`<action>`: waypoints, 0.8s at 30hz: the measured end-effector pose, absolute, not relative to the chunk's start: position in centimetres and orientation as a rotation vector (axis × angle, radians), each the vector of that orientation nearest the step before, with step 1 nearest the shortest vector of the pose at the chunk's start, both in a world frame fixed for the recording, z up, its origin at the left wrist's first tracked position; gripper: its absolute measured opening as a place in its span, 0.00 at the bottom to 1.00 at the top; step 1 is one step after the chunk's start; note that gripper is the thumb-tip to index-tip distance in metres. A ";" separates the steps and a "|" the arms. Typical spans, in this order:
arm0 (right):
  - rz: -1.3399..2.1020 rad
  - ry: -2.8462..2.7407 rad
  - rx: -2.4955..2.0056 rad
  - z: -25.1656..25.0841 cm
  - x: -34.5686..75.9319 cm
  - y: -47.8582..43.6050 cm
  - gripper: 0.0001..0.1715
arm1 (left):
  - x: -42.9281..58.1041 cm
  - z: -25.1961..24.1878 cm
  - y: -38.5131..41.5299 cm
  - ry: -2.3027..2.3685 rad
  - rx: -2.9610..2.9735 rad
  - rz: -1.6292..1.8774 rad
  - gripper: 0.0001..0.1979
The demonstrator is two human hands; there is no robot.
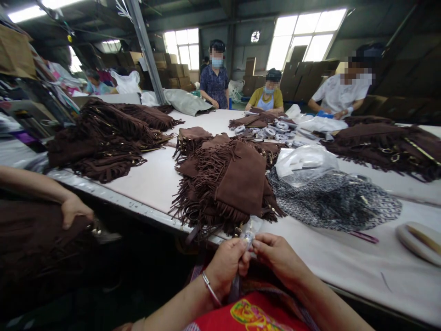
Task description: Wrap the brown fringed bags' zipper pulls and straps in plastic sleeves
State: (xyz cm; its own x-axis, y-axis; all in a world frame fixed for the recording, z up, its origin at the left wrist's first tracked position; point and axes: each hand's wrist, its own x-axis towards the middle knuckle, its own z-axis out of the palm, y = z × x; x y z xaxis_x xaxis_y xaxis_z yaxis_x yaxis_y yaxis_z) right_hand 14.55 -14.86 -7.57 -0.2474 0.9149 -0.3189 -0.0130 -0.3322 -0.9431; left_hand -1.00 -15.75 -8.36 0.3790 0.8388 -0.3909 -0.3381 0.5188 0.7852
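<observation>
My left hand (225, 266) and my right hand (277, 257) meet just below the near table edge. Both pinch a small clear plastic packet (248, 235) between thumb and fingers. A thin silver bangle sits on my left wrist. Directly beyond my hands a pile of brown suede fringed bags (227, 184) lies on the white table (344, 257), its fringe hanging over the edge. What the packet contains is too small to make out.
Black-and-white patterned fabric (334, 200) and a clear plastic bag (303, 163) lie to the right. More brown fringed bags (103, 138) are heaped at left and far right (386, 142). A co-worker's hand (74, 209) rests on brown suede at left. Three people work across the table.
</observation>
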 end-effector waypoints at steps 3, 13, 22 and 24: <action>1.598 -1.198 -1.232 -7.9 14.3 -14.5 0.17 | -1.2 -8.5 -15.7 0.664 0.397 0.791 0.16; 1.836 -0.913 -1.025 -8.8 14.0 -14.2 0.13 | -1.6 -8.1 -15.6 0.307 0.221 0.607 0.11; 1.965 -0.663 -0.871 -9.2 13.3 -12.8 0.15 | -1.0 -7.9 -15.4 0.266 0.300 0.559 0.12; 1.891 -0.622 -0.993 -9.5 13.6 -13.4 0.16 | -0.6 -8.2 -15.4 0.446 0.405 0.689 0.15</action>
State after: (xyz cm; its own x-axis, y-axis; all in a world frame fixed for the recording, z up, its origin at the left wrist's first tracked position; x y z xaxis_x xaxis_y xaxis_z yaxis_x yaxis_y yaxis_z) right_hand 13.55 -13.41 -9.45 -0.2876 0.8757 -0.3879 -0.4740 -0.4821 -0.7368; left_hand -0.63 -15.39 -8.17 0.6860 0.6809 -0.2563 -0.5123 0.7022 0.4944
